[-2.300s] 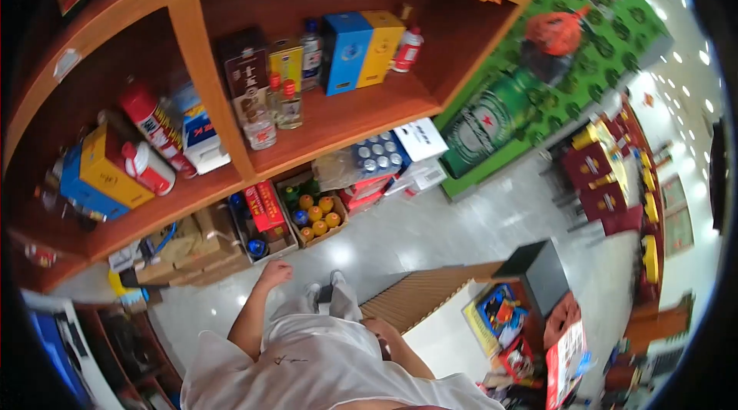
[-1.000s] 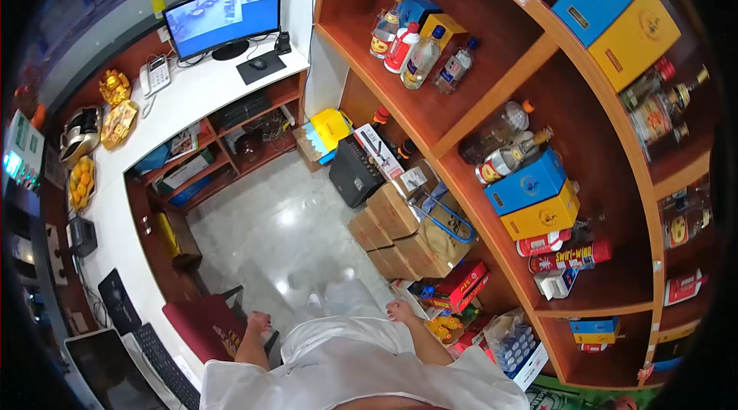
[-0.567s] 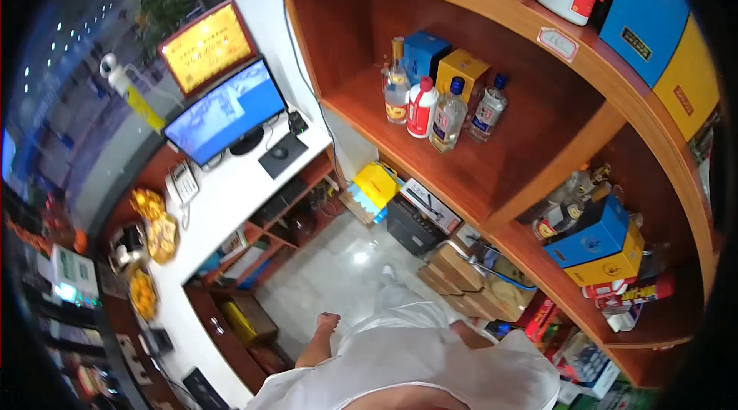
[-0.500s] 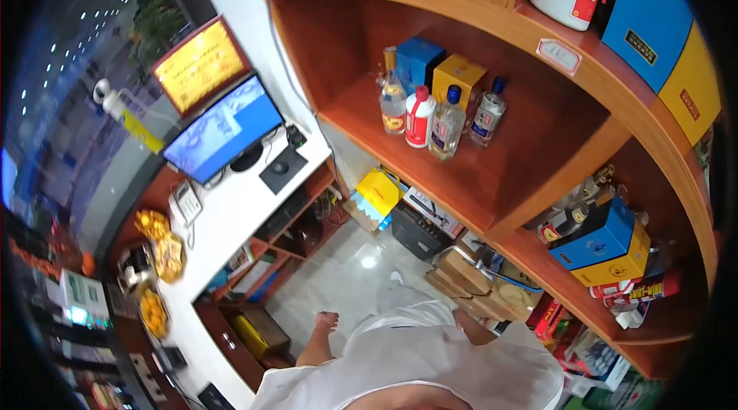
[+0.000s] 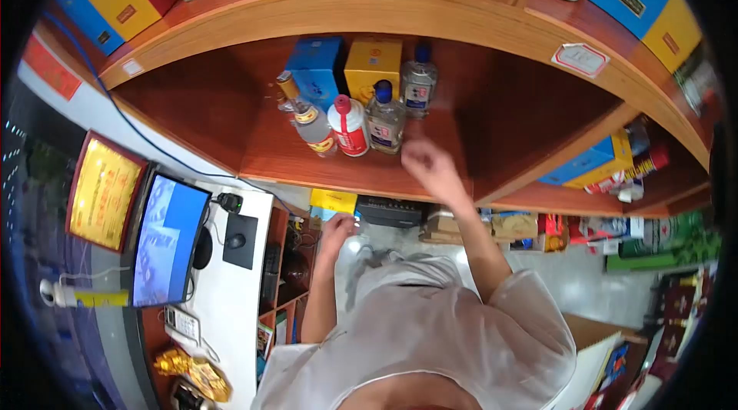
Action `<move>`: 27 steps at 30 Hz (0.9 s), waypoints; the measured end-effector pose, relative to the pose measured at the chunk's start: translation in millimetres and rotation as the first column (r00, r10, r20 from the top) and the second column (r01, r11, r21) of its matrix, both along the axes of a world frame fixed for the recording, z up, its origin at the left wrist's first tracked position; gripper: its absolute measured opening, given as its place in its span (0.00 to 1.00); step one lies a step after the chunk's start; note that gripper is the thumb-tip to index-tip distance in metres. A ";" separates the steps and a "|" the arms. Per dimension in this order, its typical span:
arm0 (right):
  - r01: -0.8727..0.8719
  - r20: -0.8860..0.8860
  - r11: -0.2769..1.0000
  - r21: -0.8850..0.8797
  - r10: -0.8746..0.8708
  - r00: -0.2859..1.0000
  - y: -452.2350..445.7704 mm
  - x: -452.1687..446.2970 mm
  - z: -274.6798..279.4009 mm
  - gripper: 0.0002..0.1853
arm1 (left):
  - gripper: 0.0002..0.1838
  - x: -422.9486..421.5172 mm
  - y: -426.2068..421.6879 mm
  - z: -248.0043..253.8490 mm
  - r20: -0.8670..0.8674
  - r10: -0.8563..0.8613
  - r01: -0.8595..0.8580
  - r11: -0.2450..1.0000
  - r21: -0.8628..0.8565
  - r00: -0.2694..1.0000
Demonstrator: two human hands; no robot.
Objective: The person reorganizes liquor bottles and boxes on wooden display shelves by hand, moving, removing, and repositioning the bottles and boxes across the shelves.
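Note:
My right hand (image 5: 428,164), smeared by motion, reaches over the front of the shelf, just right of a clear bottle with a blue cap (image 5: 386,121). No contact between them can be made out, and its fingers are too blurred to read. A white bottle with a red cap and label (image 5: 350,129) stands left of that bottle, and a clear bottle with a gold top (image 5: 314,129) is further left. Behind stand a blue box (image 5: 317,71), a yellow box (image 5: 373,68) and another blue-capped bottle (image 5: 419,85). My left hand (image 5: 338,231) hangs below the shelf edge, fingers loosely bent and apart, with no object visible in it.
The wooden shelf (image 5: 269,168) has a divider at right, beyond which another blue and yellow box (image 5: 592,164) stands. At left, a white desk (image 5: 242,279) carries a monitor (image 5: 169,241) and a mouse (image 5: 236,241). Cartons (image 5: 515,225) lie on the floor below.
My view has turned right and come nearer to the shelf. My right hand has risen from beside my body to the bottles. My left hand has come up towards the shelf edge.

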State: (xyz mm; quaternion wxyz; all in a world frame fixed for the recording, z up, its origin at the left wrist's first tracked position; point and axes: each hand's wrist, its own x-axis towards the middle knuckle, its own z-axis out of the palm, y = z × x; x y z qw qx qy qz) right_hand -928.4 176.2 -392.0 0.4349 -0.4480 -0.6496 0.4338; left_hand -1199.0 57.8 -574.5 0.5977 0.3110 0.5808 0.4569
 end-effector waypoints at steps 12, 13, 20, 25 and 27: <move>0.182 0.033 0.972 0.146 -0.188 0.982 54.2 -54.6 10.8 0.43 | 0.10 -17.9 51.4 79.0 0.126 -0.509 0.503 0.861 0.078 0.851; 0.197 0.063 0.969 0.151 -0.208 0.976 52.1 -54.4 11.7 0.43 | 0.11 -19.6 55.0 82.3 0.114 -0.526 0.512 0.849 0.130 0.843; 0.296 0.142 0.937 0.184 -0.323 0.936 39.8 -27.0 16.8 0.43 | 0.17 -1.8 94.1 99.2 -0.031 -0.570 0.552 0.778 0.300 0.821; 0.288 0.064 0.953 0.098 -0.295 0.953 32.4 22.9 24.0 0.42 | 0.24 40.2 108.2 113.8 -0.154 -0.560 0.574 0.735 0.361 0.814; 0.295 0.044 0.951 0.087 -0.300 0.953 27.0 35.3 28.8 0.42 | 0.28 59.2 114.3 123.9 -0.193 -0.545 0.575 0.729 0.371 0.816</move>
